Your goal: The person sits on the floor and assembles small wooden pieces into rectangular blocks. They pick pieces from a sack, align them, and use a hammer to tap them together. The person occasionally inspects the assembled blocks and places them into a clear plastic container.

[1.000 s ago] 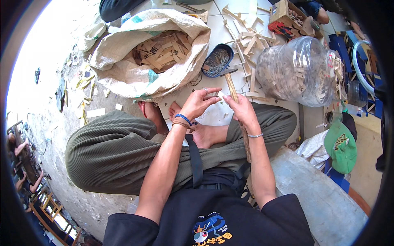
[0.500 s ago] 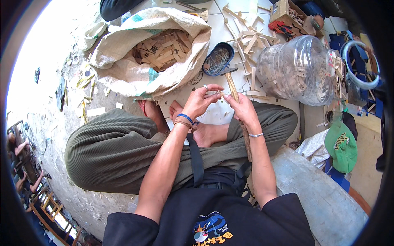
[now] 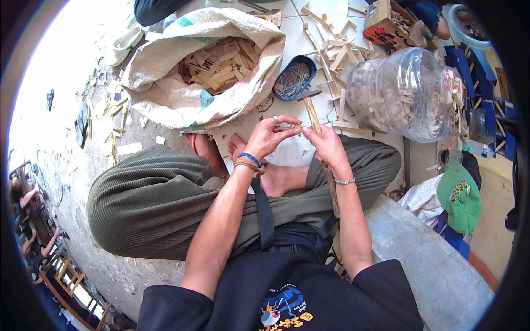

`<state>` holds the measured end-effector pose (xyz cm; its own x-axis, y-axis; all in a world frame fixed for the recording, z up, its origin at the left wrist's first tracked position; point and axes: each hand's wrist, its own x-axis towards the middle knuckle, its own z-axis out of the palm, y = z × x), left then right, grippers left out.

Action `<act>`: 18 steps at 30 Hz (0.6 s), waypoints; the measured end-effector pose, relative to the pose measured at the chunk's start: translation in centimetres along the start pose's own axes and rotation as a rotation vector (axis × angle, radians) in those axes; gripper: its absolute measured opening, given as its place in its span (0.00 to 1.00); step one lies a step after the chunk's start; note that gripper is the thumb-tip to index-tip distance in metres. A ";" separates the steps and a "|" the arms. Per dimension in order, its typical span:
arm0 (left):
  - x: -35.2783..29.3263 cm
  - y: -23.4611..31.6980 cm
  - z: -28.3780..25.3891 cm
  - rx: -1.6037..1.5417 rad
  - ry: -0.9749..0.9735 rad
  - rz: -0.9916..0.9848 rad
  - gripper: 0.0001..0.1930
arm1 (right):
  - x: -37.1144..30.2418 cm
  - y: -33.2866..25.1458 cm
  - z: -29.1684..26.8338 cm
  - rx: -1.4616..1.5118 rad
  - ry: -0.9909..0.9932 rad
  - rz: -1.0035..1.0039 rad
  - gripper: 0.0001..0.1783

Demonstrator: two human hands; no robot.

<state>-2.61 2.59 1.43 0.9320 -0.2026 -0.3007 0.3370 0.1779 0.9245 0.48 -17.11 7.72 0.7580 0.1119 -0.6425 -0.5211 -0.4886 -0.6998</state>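
Observation:
My right hand (image 3: 330,148) is closed around the wooden handle of a hammer (image 3: 313,118), whose dark metal head points away from me. Thumb and fingers of my left hand (image 3: 267,135) pinch together close to the right hand's fingertips; whatever sits between them is too small to make out. Just beyond the hammer head, a blue oval tub (image 3: 294,78) holds many thin nails. Far left of it, an open woven sack (image 3: 149,91) is filled with small wood pieces.
Thin wood strips and joined pieces (image 3: 337,52) lie heaped on the tiles. To their right rests a big clear plastic jug (image 3: 400,94) with wood bits inside. A wooden crate (image 3: 381,27), a pale-rimmed bucket (image 3: 464,38), a green cap (image 3: 458,196) and a grey slab (image 3: 428,259) are at the right.
At the right edge, the pale-rimmed bucket has shifted toward the far corner, uncovering blue pieces with wood strips. My hands and the hammer stay almost in place.

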 end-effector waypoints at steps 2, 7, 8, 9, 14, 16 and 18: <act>-0.2 -0.1 0.1 0.011 0.007 0.005 0.13 | 0.0 0.0 0.0 -0.018 -0.001 -0.007 0.20; -0.2 -0.4 0.6 0.044 0.060 0.060 0.12 | 0.3 0.1 0.1 -0.058 0.011 -0.029 0.21; -0.2 -0.5 0.6 0.052 0.072 0.063 0.12 | 0.4 0.1 0.1 -0.079 0.008 -0.030 0.21; -0.2 -0.6 0.7 0.068 0.078 0.058 0.12 | 0.5 0.0 0.1 -0.099 0.006 -0.032 0.22; 0.0 -0.6 0.8 0.069 0.100 0.025 0.12 | 0.5 -0.3 -0.1 -0.078 -0.032 -0.018 0.20; -0.1 -0.3 0.8 0.058 0.086 0.083 0.14 | 0.5 -0.4 -0.1 -0.062 -0.033 -0.007 0.20; -0.3 0.3 0.8 0.086 0.067 0.063 0.16 | 0.4 -0.3 -0.1 -0.041 -0.029 0.007 0.20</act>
<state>-2.88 1.91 1.95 0.9587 -0.1284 -0.2538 0.2675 0.1044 0.9579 0.96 -17.00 7.72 0.7422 0.1333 -0.6568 -0.5096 -0.5244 -0.6821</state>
